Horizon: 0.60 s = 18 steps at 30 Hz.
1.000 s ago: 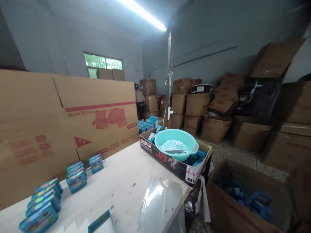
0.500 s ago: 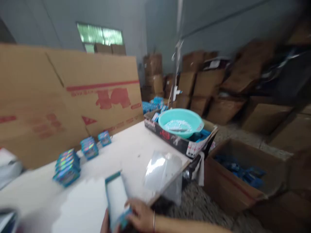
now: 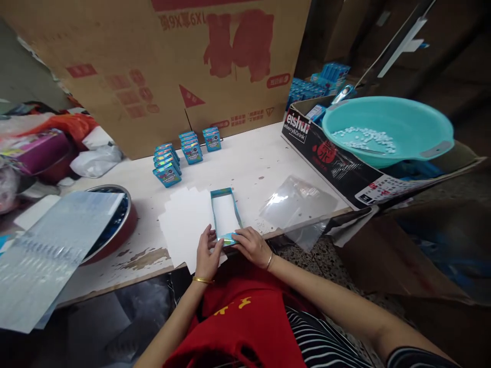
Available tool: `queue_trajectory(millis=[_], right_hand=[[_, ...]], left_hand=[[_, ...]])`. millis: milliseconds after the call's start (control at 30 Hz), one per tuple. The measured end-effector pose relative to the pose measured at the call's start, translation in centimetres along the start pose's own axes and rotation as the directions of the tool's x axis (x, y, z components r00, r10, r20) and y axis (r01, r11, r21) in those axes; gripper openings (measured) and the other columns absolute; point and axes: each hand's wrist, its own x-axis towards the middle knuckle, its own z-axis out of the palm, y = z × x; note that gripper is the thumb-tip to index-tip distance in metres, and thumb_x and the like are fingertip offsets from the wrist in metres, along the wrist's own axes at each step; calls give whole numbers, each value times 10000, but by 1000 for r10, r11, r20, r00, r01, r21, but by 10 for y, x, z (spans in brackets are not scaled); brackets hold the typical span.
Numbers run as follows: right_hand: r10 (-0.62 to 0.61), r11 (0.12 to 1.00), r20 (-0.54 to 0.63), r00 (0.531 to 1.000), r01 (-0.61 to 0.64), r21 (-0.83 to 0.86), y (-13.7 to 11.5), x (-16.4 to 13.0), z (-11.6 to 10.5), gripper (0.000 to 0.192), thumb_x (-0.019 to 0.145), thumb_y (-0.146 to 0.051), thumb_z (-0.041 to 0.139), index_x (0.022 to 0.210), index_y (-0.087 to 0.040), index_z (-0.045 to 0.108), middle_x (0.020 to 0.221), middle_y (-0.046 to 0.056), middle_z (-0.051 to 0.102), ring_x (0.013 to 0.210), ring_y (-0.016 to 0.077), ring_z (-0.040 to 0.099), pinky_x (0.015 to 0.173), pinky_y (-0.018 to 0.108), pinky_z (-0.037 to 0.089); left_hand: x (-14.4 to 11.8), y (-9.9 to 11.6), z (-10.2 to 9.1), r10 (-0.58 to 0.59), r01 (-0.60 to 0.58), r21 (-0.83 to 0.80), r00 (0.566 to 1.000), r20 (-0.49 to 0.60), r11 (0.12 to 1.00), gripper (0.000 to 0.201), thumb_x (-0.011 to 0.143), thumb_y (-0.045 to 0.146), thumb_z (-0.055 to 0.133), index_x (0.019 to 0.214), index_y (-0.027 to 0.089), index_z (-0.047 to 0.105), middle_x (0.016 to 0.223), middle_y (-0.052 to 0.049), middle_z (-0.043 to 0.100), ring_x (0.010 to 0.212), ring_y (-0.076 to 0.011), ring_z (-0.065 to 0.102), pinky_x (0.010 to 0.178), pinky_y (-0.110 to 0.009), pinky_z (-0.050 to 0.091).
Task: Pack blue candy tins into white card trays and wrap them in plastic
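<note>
A shallow open blue box (image 3: 227,212) with a white inside lies at the table's front edge, its long sides pointing away from me. My left hand (image 3: 207,258) is at its near left corner, fingers curled along the side wall and thumb against the near end. Around the near right corner my right hand (image 3: 253,246) is closed, fingertips on the end flap. White sheets (image 3: 186,225), fanned out, lie beside the box and partly under my left hand. Small blue printed packets (image 3: 168,175) stand in three rows farther back.
A turquoise basin (image 3: 414,122) with small white pieces rests on a black-printed carton (image 3: 307,134) at right. Clear plastic sheets (image 3: 299,202) overhang the table edge. At left, translucent sheets (image 3: 57,255) cover part of a red bowl (image 3: 128,230). A large cardboard panel (image 3: 146,61) stands behind.
My view has swung down and left, so both forearms and the bowl now show clearly. The blue box remains between my hands at the table edge.
</note>
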Motion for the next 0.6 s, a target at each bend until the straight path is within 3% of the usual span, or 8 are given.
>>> queue_trajectory(millis=[100, 233, 333, 400, 467, 533, 600], right_hand=[[-35, 999, -59, 998, 36, 13, 1, 0, 3, 258, 941, -260, 482, 1129, -132, 603, 1128, 149, 617, 935, 231, 517, 809, 366, 499], [-72, 997, -47, 996, 72, -2, 1, 2, 3, 240, 950, -234, 455, 1102, -144, 617, 1094, 139, 629, 915, 231, 507, 773, 358, 494], [-45, 998, 3, 999, 45, -40, -1, 3, 0, 226, 953, -252, 453, 1027, -155, 644, 980, 116, 638, 851, 227, 483, 731, 352, 471], [-5, 999, 42, 999, 7, -53, -3, 3, -1, 214, 951, -258, 458, 946, -173, 654, 961, 100, 631, 844, 226, 468, 716, 348, 453], [41, 998, 71, 997, -38, -45, -5, 4, -2, 211, 948, -252, 460, 888, -184, 651, 964, 87, 624, 862, 224, 460, 720, 344, 439], [86, 996, 94, 992, -84, -26, -6, 4, -2, 209, 945, -240, 458, 870, -183, 645, 962, 84, 618, 872, 225, 457, 729, 345, 436], [123, 992, 130, 984, -125, 4, -7, 5, -3, 218, 941, -227, 451, 847, -177, 641, 925, 88, 614, 869, 230, 459, 738, 357, 442]], left_hand=[[4, -2, 4, 3, -2, 41, 1000, -22, 999, 498, 819, 383, 608, 1264, 194, 490, 1073, -86, 543, 939, -193, 589, 759, -342, 546], [13, 3, 10, 14, -9, 128, 999, -39, 992, 394, 807, 353, 608, 1135, 153, 522, 1025, -80, 525, 879, -190, 582, 707, -338, 538], [12, 15, 2, 149, -146, 319, 989, 13, 936, 396, 838, 346, 581, 1171, 150, 496, 1058, -101, 527, 959, -221, 566, 793, -387, 514], [6, 26, -5, 296, -319, 490, 947, 126, 811, 445, 854, 345, 576, 1244, 161, 468, 1152, -136, 523, 1063, -256, 526, 879, -428, 459], [1, 37, -10, 373, -496, 604, 868, 327, 624, 387, 859, 319, 581, 1216, 189, 508, 1153, -128, 554, 1074, -270, 512, 920, -452, 392], [-1, 44, -10, 340, -603, 651, 798, 498, 462, 188, 875, 249, 548, 1051, 197, 588, 998, -90, 610, 964, -252, 541, 906, -450, 355], [2, 47, -6, 277, -637, 674, 771, 574, 374, 129, 884, 154, 482, 887, 180, 608, 849, -68, 609, 853, -231, 549, 887, -438, 344]])
